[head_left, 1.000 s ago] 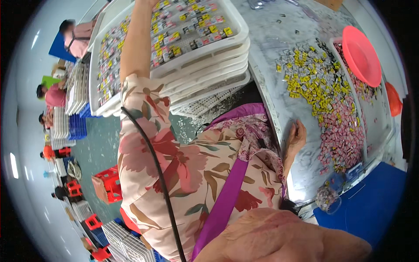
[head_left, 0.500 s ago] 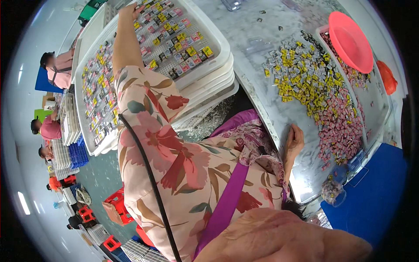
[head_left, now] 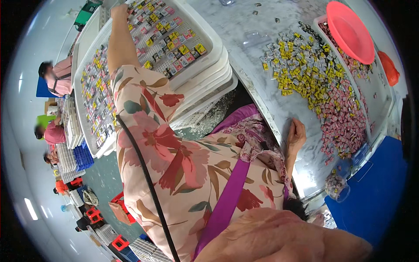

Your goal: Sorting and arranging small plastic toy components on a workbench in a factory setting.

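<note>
Far left: co-worker in a pink top (head_left: 61,81), blue crates (head_left: 83,157) and more people further down the room; next, a perforated white tray (head_left: 213,46), top of a stack of similar white trays (head_left: 218,85), with small square pieces (head_left: 200,48) in yellow, pink, black and grey spread in loose rows over its mesh; left hand (head_left: 119,12) is over that tray near the upper edge of view, arm stretched across it in a floral sleeve (head_left: 142,102); its fingers are bent down at the pieces, too small and partly hidden, can't tell if they grasp one; black cable (head_left: 146,166) hangs down the sleeve, purple strap (head_left: 224,203) crosses the torso; right hand (head_left: 297,134) rests at the near side of the marbled table (head_left: 279,102), fingers loosely curled, nothing visible in them; to its right, a spread heap of similar squares (head_left: 321,89), grey and yellow higher up, pink lower; beyond, a pink basin (head_left: 350,32) over a shallow white tray (head_left: 386,107); red bag (head_left: 388,69) beside it; clear jar (head_left: 336,185) near the table's lower corner, blue surface (head_left: 371,187) next to it.
</note>
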Demonstrator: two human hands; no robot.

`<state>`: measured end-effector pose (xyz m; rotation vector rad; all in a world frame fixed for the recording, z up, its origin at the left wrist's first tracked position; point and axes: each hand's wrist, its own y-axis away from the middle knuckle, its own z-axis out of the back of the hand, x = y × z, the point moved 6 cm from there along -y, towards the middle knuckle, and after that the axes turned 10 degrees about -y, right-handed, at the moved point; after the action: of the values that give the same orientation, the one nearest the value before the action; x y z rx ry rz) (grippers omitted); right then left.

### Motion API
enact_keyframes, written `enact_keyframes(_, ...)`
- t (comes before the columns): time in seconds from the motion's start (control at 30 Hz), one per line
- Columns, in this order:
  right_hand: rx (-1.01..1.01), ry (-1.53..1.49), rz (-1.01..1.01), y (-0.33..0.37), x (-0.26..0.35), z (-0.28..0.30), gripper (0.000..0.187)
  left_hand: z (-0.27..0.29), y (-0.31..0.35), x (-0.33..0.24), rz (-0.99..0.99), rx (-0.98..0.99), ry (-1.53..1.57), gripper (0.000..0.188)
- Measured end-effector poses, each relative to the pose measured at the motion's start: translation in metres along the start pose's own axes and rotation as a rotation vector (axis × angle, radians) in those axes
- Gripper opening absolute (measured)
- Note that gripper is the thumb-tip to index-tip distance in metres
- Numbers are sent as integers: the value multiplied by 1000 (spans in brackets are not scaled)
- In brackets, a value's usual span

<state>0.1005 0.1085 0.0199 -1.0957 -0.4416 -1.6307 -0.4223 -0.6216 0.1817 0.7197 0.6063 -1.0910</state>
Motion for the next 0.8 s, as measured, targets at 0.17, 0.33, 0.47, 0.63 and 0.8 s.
enact_keyframes(0.17,-20,9,-5,1,-9,3,15,2,61,-47,14,-396,-1068,40)
enact_keyframes(0.33,-29,-104,91,-8,-11,0,14,69,78,-103,-465,-389,-1739,54)
enact_keyframes(0.47,-34,-73,18,-3,-11,0,15,-84,111,-234,-800,-653,-625,45)
enact_keyframes(0.63,-31,-54,26,-1,-19,-1,16,-314,212,-287,-1044,-128,-759,43)
enact_keyframes(0.8,-57,-184,27,-1,-16,2,18,-487,226,-205,-882,347,-1354,40)
